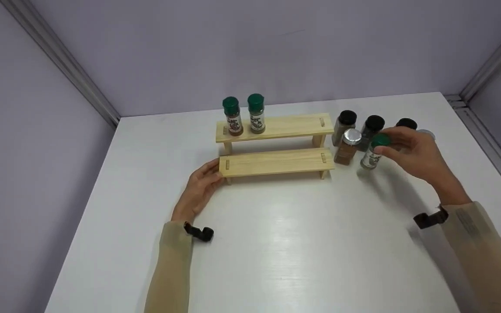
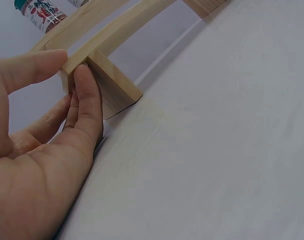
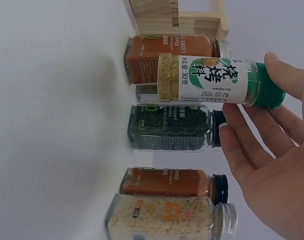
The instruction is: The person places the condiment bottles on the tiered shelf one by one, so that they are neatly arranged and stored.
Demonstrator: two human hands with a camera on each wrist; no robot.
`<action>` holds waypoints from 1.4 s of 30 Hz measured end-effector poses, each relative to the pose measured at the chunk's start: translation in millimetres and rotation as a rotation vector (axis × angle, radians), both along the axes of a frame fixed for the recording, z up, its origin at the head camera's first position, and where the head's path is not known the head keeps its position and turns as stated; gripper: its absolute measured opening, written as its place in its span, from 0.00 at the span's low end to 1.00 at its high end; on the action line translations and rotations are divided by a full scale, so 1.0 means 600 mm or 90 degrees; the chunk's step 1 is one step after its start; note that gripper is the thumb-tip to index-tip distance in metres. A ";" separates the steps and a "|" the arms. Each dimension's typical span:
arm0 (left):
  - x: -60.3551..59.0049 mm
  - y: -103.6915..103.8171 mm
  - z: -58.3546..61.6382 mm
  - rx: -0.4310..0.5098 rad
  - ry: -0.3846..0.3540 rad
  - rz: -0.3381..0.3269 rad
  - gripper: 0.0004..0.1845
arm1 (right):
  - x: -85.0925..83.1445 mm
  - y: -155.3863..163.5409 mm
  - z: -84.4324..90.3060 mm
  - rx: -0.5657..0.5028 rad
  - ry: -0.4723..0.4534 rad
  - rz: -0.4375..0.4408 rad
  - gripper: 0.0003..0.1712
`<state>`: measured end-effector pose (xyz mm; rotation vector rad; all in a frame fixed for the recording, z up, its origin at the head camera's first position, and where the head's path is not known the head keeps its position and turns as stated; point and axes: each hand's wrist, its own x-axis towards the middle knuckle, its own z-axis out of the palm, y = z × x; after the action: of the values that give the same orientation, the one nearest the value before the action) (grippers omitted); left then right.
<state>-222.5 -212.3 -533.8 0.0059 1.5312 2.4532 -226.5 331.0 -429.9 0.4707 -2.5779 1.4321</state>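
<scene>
Right hand (image 1: 415,152): thumb and fingertips (image 3: 272,62) pinch the green cap of a small seasoning bottle (image 1: 373,153), which hangs clear of the white table (image 1: 276,252) in the right wrist view, its pale granules settled at the base. The remaining fingers lie loosely extended below the cap. The bottle sits just in front of a cluster of spice jars to the right of the rack: a silver-capped jar of reddish-brown spice (image 1: 348,148), a black-capped jar of pale spice (image 1: 344,126), and a black-capped jar of dark green herbs (image 1: 370,130). A further black cap (image 1: 406,124) shows behind the hand; its jar body is hidden in the head view, and another cap beside it is probably silver, though it is largely covered.

Left hand (image 1: 200,187): thumb on top and index finger (image 2: 86,100) against the end of the lower shelf grip the left corner of the 2-tier wooden spice rack (image 1: 276,161); the fingers are curled lightly round the board and its leg (image 2: 114,90).

Upper shelf (image 1: 289,126): 2 green-capped seasoning bottles stand upright side by side near its left end, one (image 1: 232,116) left of the other (image 1: 256,114). The lower shelf carries nothing.
</scene>
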 end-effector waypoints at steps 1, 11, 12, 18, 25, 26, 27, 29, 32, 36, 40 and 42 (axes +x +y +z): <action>0.000 0.000 0.000 0.002 -0.001 0.001 0.32 | 0.000 0.001 0.005 -0.004 -0.003 -0.002 0.24; -0.001 0.000 0.001 -0.006 0.004 -0.007 0.33 | 0.002 -0.016 0.063 0.007 0.034 -0.052 0.23; -0.001 0.000 0.001 -0.007 0.005 -0.009 0.33 | 0.003 -0.020 0.068 0.004 0.039 -0.059 0.23; 0.000 -0.001 0.001 -0.007 0.006 -0.010 0.32 | 0.002 -0.047 0.090 -0.029 0.063 -0.062 0.22; 0.001 0.000 -0.001 0.000 -0.004 -0.001 0.32 | -0.006 -0.086 0.115 -0.060 0.068 -0.025 0.21; 0.001 0.001 -0.001 0.001 -0.002 -0.001 0.32 | -0.007 -0.092 0.120 -0.060 0.067 -0.022 0.21; 0.001 0.002 -0.001 0.001 0.000 -0.002 0.32 | -0.008 -0.097 0.125 -0.056 0.067 -0.020 0.21; 0.001 0.003 -0.001 0.001 0.000 -0.004 0.33 | -0.010 -0.108 0.131 -0.049 0.064 -0.017 0.21; 0.002 0.004 -0.002 0.000 -0.002 -0.004 0.33 | -0.014 -0.122 0.140 -0.042 0.062 -0.012 0.22; 0.003 0.004 -0.001 -0.004 0.000 0.001 0.32 | -0.022 -0.141 0.149 -0.037 0.064 -0.007 0.22; 0.003 0.003 0.001 0.001 -0.001 0.004 0.32 | -0.031 -0.159 0.159 -0.032 0.057 0.000 0.21; 0.003 0.001 0.002 0.005 -0.002 0.004 0.32 | -0.034 -0.169 0.164 -0.032 0.053 0.007 0.20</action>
<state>-220.9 -211.7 -532.9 -0.0004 1.5224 2.4635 -246.7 229.5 -331.3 0.5263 -2.4728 1.4446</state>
